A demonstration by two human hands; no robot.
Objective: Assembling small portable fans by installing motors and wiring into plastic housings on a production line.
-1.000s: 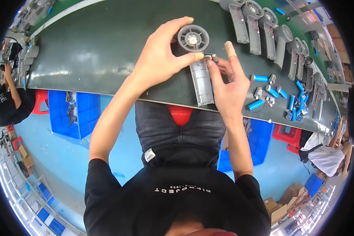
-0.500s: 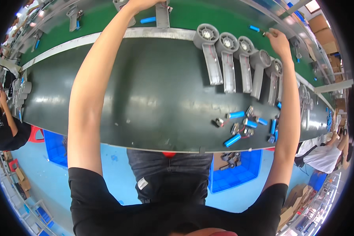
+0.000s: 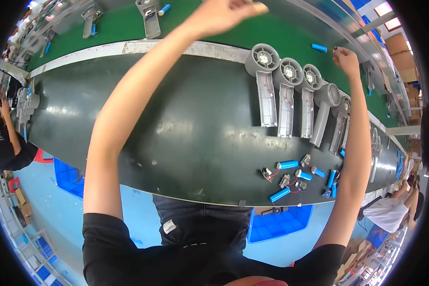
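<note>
My left hand point(image 3: 228, 15) reaches over the green belt point(image 3: 281, 28) at the top edge, fingers pointing right and apart; nothing shows in them. To its left on the belt lie a grey handheld-fan casing point(image 3: 151, 23) and a blue cylindrical battery point(image 3: 164, 9). My right hand point(image 3: 346, 62), farther right, is closed in a pinch on a small dark part point(image 3: 335, 48) too small to name. A blue battery point(image 3: 319, 47) lies just left of its fingertips. Several grey fan casings point(image 3: 267, 100) stand in a row on the dark table, left of my right forearm.
Blue batteries point(image 3: 287, 165) with wired circuit boards point(image 3: 285, 181) lie near the table's front edge. A blue crate point(image 3: 279, 229) sits below the table. Another fan casing point(image 3: 88, 21) is on the belt at left. Co-workers point(image 3: 7, 143) sit at both ends.
My left hand has moved right, away from the fan casing it was at. The view has shifted, so the table's things appear lower and farther right. My right hand stays near the blue battery.
</note>
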